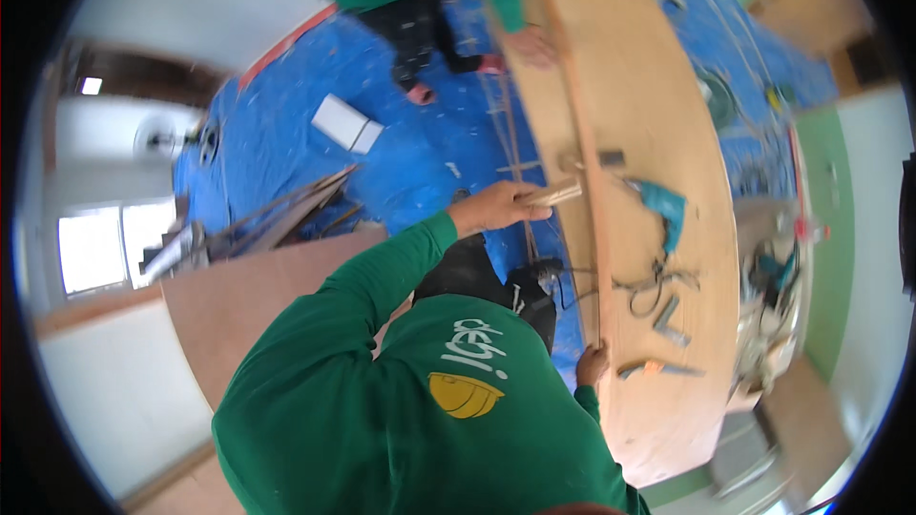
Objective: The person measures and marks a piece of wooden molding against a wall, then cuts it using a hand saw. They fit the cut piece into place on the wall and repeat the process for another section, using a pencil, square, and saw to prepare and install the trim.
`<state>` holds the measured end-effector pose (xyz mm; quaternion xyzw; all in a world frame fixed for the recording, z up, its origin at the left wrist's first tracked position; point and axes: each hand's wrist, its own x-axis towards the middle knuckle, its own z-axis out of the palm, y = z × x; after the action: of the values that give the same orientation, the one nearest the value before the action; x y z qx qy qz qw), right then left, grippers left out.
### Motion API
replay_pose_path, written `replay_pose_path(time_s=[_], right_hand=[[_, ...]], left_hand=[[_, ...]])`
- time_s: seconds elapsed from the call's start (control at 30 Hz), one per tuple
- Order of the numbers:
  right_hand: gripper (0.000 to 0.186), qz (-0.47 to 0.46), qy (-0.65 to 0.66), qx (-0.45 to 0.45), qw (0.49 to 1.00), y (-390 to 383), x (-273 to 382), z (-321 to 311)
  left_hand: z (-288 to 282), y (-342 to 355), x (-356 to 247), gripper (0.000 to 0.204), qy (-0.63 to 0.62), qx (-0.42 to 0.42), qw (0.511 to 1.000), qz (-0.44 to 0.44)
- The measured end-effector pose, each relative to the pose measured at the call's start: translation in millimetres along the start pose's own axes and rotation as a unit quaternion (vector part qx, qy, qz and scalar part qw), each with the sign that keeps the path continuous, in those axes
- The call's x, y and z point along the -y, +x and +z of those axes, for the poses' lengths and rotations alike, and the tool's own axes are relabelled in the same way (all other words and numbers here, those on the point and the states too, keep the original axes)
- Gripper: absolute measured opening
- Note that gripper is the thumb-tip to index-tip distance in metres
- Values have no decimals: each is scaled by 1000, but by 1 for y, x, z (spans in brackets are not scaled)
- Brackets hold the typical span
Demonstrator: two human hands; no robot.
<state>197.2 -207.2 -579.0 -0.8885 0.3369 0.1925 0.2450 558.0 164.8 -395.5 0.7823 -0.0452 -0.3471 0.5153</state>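
My left hand (496,208) reaches out past the panel's left edge, closed in a pinch on a short light-brown wooden piece (555,193). Its near end points toward a long thin wooden strip (584,124) that runs along a large pale wood panel (658,105). Lower down, my right hand (593,363) is closed around the near end of the strip at the panel's edge. Close to the wooden piece, a dark grey block-like metal part (612,158) shows beside the strip; blur hides whether it is a hammer head. A teal power drill (665,215) lies on the panel.
A co-worker's hand (531,45) rests at the panel's far end. An L-shaped metal piece (671,321) and an orange-and-dark hand tool (658,368) lie nearby. Blue sheeting (391,162) covers the floor, with a white box (345,124) and loose boards (296,200).
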Motion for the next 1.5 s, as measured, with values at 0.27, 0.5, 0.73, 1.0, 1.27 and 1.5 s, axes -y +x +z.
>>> replay_pose_path(time_s=[0.27,0.5,0.73,1.0,1.27,1.5], right_hand=[[25,-395,-177,212,876,121,-25,125],[18,-147,-17,320,936,176,271,77],[11,-5,128,450,884,218,525,92],[29,-351,-332,392,783,308,682,233],[19,-808,-327,211,441,305,911,326],[24,-289,-119,519,796,158,1016,352]], left_hand=[[-127,-108,123,70,-226,-152,933,-234],[-214,-192,219,72,-350,-314,846,-252],[-246,-205,297,60,-243,-423,823,-290],[-276,-219,411,49,-214,-501,749,-377],[-222,-235,407,36,-386,-521,634,-420],[-196,-212,396,23,-194,-329,769,-513]])
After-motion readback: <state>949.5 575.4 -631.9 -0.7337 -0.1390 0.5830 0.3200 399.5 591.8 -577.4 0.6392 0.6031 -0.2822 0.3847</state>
